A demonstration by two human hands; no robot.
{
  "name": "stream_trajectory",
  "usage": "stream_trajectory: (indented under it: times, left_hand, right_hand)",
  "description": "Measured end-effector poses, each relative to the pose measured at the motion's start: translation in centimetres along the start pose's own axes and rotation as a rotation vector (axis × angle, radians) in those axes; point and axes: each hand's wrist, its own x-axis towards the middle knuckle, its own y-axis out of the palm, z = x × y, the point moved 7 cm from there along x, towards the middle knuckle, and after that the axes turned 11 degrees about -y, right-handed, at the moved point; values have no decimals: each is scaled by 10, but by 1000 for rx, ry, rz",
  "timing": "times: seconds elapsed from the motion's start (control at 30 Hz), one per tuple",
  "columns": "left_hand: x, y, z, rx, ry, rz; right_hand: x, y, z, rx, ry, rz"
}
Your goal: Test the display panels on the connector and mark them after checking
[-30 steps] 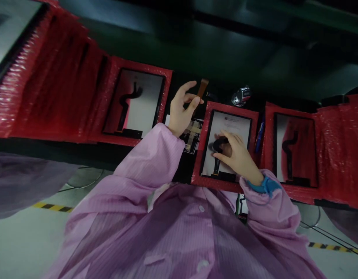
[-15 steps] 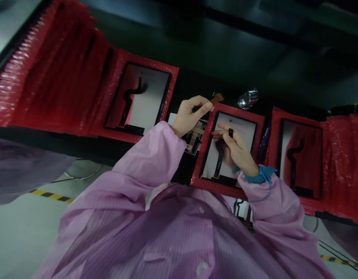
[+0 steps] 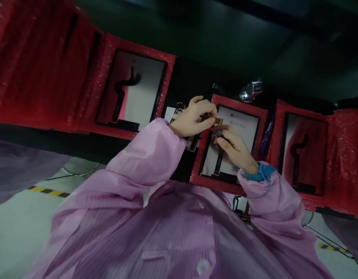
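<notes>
My left hand (image 3: pixel 196 116) is closed in a pinch on an orange-brown flex cable (image 3: pixel 218 121), above the upper left of the middle screen panel (image 3: pixel 245 126). My right hand (image 3: pixel 235 149) pinches the dark end of a black ribbon cable (image 3: pixel 218 161), which runs down to the panel's lower edge. The two cable ends are close together; whether they touch I cannot tell. That panel lies on a red bubble-wrap pouch (image 3: pixel 199 170). A blue band circles my right wrist.
Another panel on red wrap (image 3: pixel 145 100) lies left, and one more panel (image 3: pixel 311 155) lies right. Stacked red bubble wrap (image 3: pixel 45 77) is at far left. A shiny metal object (image 3: pixel 251 91) and a blue pen (image 3: pixel 267 135) are near the middle panel. Small parts lie under my left hand.
My left hand has brought the orange-brown flex cable down and toward my right hand. My right hand has shifted slightly, keeping the black ribbon cable's end. The view has tilted a little.
</notes>
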Motion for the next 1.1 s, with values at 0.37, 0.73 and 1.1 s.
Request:
stream_trajectory:
  times: [0.37, 0.73, 1.1]
  left_hand:
    - [-3, 13, -7, 165, 147, 69]
    - [-4, 13, -6, 93, 164, 115]
    - [-9, 16, -10, 89, 210, 196]
  right_hand:
    - [1, 2, -2, -27, 7, -31]
    - [-1, -5, 4, -259, -76, -93]
    - [0, 1, 6, -329, -141, -5]
